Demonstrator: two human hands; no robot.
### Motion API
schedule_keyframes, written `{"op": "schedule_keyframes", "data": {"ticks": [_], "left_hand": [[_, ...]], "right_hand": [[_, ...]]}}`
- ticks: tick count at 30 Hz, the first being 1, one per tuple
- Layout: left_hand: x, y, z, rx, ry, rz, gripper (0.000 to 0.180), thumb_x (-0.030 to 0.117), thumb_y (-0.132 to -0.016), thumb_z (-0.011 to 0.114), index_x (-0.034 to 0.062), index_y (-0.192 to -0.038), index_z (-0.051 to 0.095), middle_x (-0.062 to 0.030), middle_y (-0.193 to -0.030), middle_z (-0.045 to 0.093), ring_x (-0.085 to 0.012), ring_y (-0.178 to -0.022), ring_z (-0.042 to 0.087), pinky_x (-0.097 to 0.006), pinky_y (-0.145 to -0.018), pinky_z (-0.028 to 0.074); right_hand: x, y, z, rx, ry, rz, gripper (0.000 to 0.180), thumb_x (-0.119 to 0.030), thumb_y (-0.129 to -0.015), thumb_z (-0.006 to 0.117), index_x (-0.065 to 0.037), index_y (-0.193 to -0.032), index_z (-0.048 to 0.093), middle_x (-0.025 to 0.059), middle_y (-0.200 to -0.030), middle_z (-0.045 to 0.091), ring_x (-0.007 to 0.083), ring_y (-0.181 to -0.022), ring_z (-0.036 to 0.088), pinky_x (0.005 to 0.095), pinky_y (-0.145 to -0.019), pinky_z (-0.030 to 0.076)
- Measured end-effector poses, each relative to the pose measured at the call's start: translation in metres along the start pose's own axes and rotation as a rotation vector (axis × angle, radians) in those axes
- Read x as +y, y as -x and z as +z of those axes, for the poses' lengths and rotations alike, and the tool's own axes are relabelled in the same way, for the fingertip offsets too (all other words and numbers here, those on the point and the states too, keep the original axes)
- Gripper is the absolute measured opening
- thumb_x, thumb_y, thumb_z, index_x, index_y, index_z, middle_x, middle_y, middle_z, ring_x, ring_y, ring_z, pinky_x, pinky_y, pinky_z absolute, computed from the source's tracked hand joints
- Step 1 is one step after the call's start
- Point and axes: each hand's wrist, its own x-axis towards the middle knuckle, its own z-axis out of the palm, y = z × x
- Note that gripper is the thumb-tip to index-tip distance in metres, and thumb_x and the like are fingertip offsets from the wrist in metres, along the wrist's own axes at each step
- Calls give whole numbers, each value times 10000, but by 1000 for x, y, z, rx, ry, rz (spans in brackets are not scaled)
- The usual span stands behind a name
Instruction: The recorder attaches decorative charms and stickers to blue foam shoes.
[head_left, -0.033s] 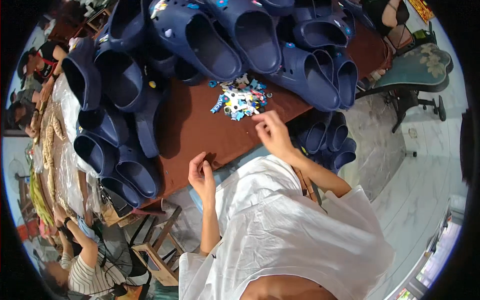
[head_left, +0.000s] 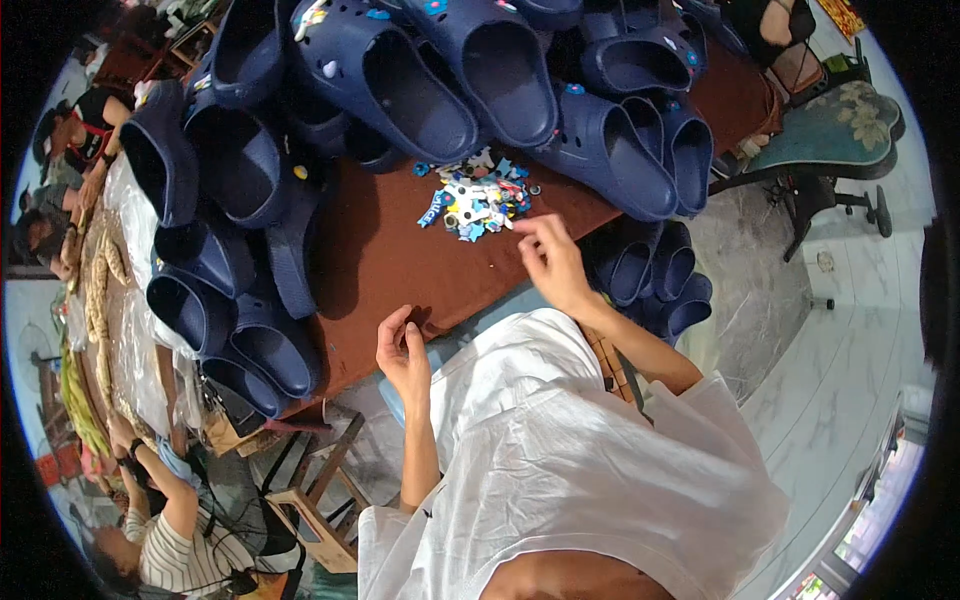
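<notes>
A pile of small colourful shoe charms [head_left: 480, 203] lies on the brown cloth-covered table [head_left: 385, 255]. My right hand [head_left: 556, 268] hovers at the pile's near right edge, index finger stretched toward it and thumb apart, with nothing seen between them. Near the table's front edge, my left hand [head_left: 404, 358] is loosely curled, its thumb and fingertips slightly apart and no object visible in it. Navy clogs ring the charms: one large clog [head_left: 415, 95] behind, another clog [head_left: 625, 150] to the right, and several more at left, such as this clog [head_left: 240, 160]. Some carry charms.
More navy clogs [head_left: 650, 265] sit below the table's right edge. A green flowered chair [head_left: 835, 130] stands at far right. On the left are a wooden stool [head_left: 315, 525], a person in a striped shirt [head_left: 190, 545], and clear plastic bags [head_left: 145, 330] on another work surface.
My right hand has shifted very slightly to the right. My left hand and the charm pile look the same.
</notes>
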Motion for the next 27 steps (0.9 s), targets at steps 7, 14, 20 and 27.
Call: {"op": "schedule_keyframes", "data": {"ticks": [7, 14, 20, 27], "left_hand": [[-13, 4, 3, -24, -77, 5, 178, 4, -887, 522, -15, -1036, 617, -45, -1021, 618, -118, -932, 561, -249, -865, 432], [-15, 4, 2, -52, -57, 28, 195, -29, -881, 519, -17, -1055, 607, -54, -1019, 612, -99, -895, 559, -228, -796, 459], [-8, 2, 4, -73, -200, 100, 197, -22, -880, 527, -5, -1057, 611, -52, -1007, 615, -94, -858, 564, -210, -754, 457], [-6, 3, 10, -76, -154, 94, 191, 17, -883, 543, 1, -1056, 623, -54, -1002, 626, -97, -830, 571, -211, -708, 453]], "right_hand": [[14, -13, -39, 388, 225, -91, 137, 38, -838, 526, 13, -972, 512, 160, -964, 497, 278, -844, 546, 327, -675, 472], [27, 29, -50, 451, 111, -167, 154, 54, -817, 545, -14, -947, 497, 130, -931, 476, 213, -768, 502, 280, -644, 446], [127, 109, -61, 382, 340, 170, 221, 14, -771, 569, -4, -980, 500, 174, -966, 479, 295, -830, 514, 383, -708, 447], [279, 142, -120, 133, 937, 912, 613, -339, -802, 667, -3, -1232, 388, 222, -1148, 471, 409, -1058, 510, 469, -850, 466]]}}
